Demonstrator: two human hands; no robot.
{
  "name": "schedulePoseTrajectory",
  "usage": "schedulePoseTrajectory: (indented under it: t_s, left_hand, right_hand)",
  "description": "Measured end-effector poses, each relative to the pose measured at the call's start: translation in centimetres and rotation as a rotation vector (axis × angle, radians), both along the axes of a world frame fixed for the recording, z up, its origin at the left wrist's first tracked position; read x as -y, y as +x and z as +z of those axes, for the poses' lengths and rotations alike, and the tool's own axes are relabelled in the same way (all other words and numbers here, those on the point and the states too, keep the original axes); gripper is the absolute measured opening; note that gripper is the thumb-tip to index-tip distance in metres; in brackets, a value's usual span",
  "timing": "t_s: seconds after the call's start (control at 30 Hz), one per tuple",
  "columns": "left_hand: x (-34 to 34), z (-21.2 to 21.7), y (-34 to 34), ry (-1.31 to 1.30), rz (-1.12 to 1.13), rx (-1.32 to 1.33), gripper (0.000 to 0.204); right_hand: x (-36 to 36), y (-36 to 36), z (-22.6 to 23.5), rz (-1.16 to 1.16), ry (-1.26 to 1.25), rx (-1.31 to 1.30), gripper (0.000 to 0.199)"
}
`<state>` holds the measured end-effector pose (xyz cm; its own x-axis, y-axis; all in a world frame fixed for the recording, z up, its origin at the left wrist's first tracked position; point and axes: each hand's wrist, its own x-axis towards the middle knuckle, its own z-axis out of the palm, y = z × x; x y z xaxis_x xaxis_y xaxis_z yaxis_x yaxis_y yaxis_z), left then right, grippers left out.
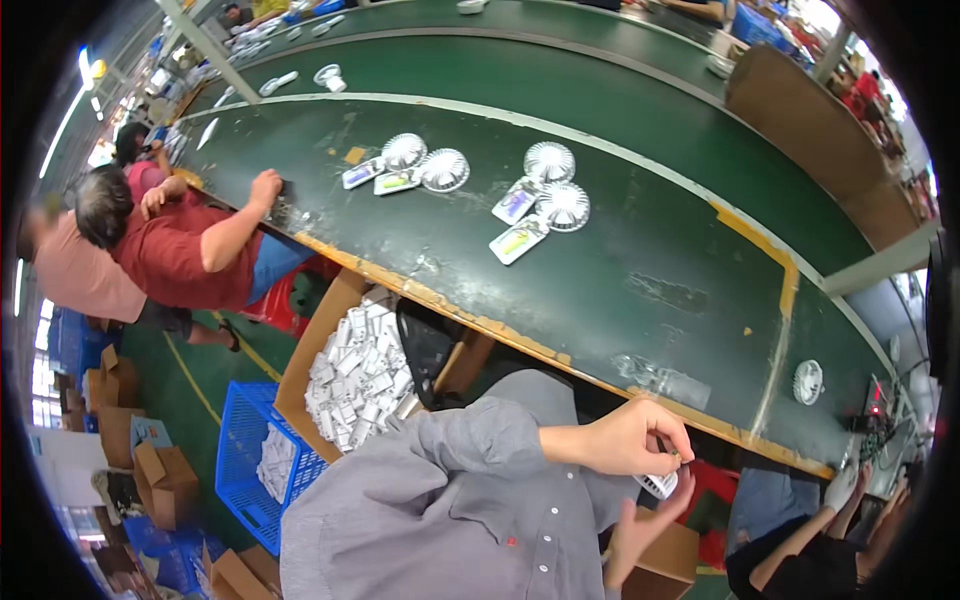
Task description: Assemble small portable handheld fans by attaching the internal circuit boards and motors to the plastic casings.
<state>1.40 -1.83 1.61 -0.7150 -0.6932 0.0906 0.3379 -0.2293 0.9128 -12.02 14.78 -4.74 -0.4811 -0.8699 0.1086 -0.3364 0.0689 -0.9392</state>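
Close to my body at the bench edge, my left hand (625, 438) has thumb and fingers pinched on something small, too small to name. Just below it, a white slotted plastic part (658, 484) is partly hidden by the fingers. My right hand (645, 525) holds this part from beneath and the side. Farther off on the green bench (440, 240) lie two pairs of white handheld fan pieces with round ribbed heads (446, 170) (563, 206). Their handles show purple or yellow-green inserts (516, 243).
A carton (300, 385) of white parts and a blue crate (240, 470) stand at left below the bench. Coworkers sit at left, one in a red shirt (190, 250), and at lower right. A round white piece (808, 382) lies at right. Beyond runs a green conveyor (480, 75).
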Motion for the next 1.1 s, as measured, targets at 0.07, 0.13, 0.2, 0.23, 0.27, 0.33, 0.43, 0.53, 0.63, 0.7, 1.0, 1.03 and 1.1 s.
schedulePoseTrajectory:
  t_s: [0.07, 0.13, 0.2, 0.23, 0.27, 0.33, 0.43, 0.53, 0.63, 0.7, 1.0, 1.03, 1.1]
  left_hand:
    - [-0.3, 0.7, -0.5, -0.082, -0.037, -0.044, 0.011]
    - [0.4, 1.5, 0.2, 0.104, -0.046, -0.090, 0.011]
    - [2.0, 1.2, 1.6, 0.038, 0.124, -0.106, 0.014]
    - [2.6, 0.8, 2.3, 0.081, 0.206, -0.090, 0.015]
    - [3.4, 1.2, 3.3, 0.082, 0.269, -0.084, 0.015]
    - [5.0, 0.0, 4.8, -0.003, 0.327, 0.027, 0.031]
    - [8.5, -1.5, 7.2, -0.433, 0.620, 0.486, 0.051]
    - [12.8, -5.9, 12.0, -0.822, 0.824, 1.017, 0.051]
    - [14.0, -9.3, 15.9, -0.930, 0.738, 1.427, 0.049]
    - [13.1, -8.7, 15.1, -0.911, 0.694, 1.457, 0.044]
    - [13.0, -6.3, 9.2, -1.135, 0.518, 1.164, 0.046]
    - [13.8, -6.0, 9.3, -1.226, 0.566, 1.172, 0.054]
    - [15.4, -6.1, 9.9, -1.225, 0.492, 1.269, 0.070]
  right_hand:
    - [2.3, 0.5, -0.4, 0.052, -0.085, 0.124, 0.080]
    - [4.7, 0.1, -0.7, 0.030, -0.117, 0.137, 0.060]
    - [6.9, 0.6, 1.3, 0.049, -0.030, 0.223, 0.049]
    - [8.0, 1.1, 1.8, 0.097, -0.083, 0.318, 0.042]
    - [8.6, 1.0, 1.8, 0.144, -0.030, 0.401, 0.038]
    - [9.4, 0.8, 1.5, 0.127, 0.006, 0.761, 0.031]
    - [9.4, -1.2, 0.5, 0.100, 0.020, 1.231, 0.038]
    - [9.3, -4.0, -0.5, 0.167, -0.089, 1.513, 0.043]
    - [9.6, -6.3, -0.7, 0.183, -0.156, 1.582, 0.045]
    - [9.6, -7.8, -0.3, 0.263, -0.206, 1.665, 0.048]
    - [11.4, -17.6, -2.9, 0.257, -0.208, 1.511, 0.043]
    - [11.6, -18.6, -3.2, 0.229, -0.176, 1.458, 0.043]
    - [13.0, -20.0, -3.7, -0.021, -0.063, 1.118, 0.036]
